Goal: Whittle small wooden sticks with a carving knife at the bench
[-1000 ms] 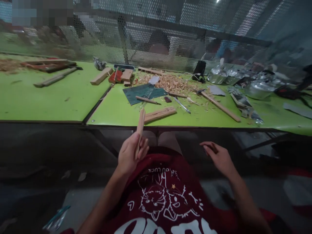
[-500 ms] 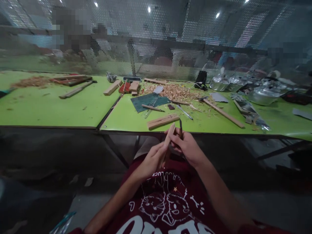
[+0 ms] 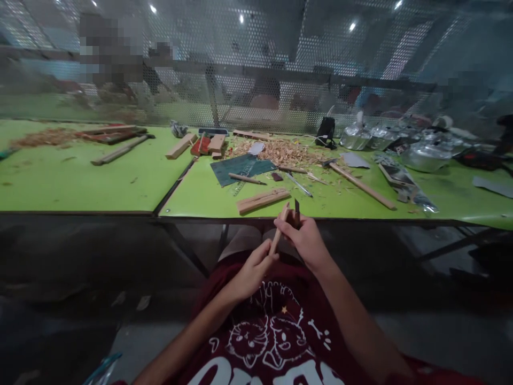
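Where the green surface [image 3: 208,200] ends at its far edge, a perforated screen [image 3: 244,101] stands upright. Just off the near edge, the left hand [image 3: 252,267] is closed around the lower end of a wooden stick [image 3: 278,237]; the right hand [image 3: 308,238] grips a dark-bladed tool [image 3: 297,207] and touches the stick's upper part. Along the near edge, a gap separates the wooden block [image 3: 262,201] from the hammer [image 3: 363,185].
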`<state>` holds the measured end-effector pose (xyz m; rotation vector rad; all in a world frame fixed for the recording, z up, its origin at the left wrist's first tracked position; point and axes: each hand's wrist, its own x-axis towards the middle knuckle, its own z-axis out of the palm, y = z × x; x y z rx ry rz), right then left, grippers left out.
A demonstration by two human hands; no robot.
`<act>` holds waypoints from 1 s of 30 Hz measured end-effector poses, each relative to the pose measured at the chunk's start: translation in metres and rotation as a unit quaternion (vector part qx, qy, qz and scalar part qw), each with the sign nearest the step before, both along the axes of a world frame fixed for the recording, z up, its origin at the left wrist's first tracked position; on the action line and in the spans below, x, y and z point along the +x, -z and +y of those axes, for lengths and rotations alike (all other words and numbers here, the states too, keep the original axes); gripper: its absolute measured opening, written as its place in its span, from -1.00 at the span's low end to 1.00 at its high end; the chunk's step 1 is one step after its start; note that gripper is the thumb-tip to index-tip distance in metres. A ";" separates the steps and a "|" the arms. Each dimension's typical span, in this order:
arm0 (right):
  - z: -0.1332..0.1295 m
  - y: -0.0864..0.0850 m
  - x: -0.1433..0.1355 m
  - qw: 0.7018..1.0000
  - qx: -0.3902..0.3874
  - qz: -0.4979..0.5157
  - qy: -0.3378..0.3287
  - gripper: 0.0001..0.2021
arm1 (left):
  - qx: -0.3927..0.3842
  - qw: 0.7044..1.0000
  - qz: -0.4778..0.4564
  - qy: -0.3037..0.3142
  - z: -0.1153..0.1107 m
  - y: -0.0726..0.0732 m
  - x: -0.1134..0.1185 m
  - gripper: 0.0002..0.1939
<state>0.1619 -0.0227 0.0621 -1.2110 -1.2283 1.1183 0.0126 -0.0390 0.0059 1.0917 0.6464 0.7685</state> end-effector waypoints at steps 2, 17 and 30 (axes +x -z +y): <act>0.000 -0.002 0.001 1.000 -0.011 0.002 -0.024 -0.67 | -0.073 0.995 -0.030 0.054 0.001 0.001 -0.001 -0.60; -0.011 -0.017 0.016 0.979 -0.066 0.042 -0.187 -0.67 | -0.144 0.944 -0.173 0.240 -0.006 0.002 -0.003 -0.69; -0.003 0.001 0.007 0.997 0.045 -0.041 -0.055 -0.64 | -0.082 0.982 -0.168 -0.006 0.001 -0.007 -0.004 -0.77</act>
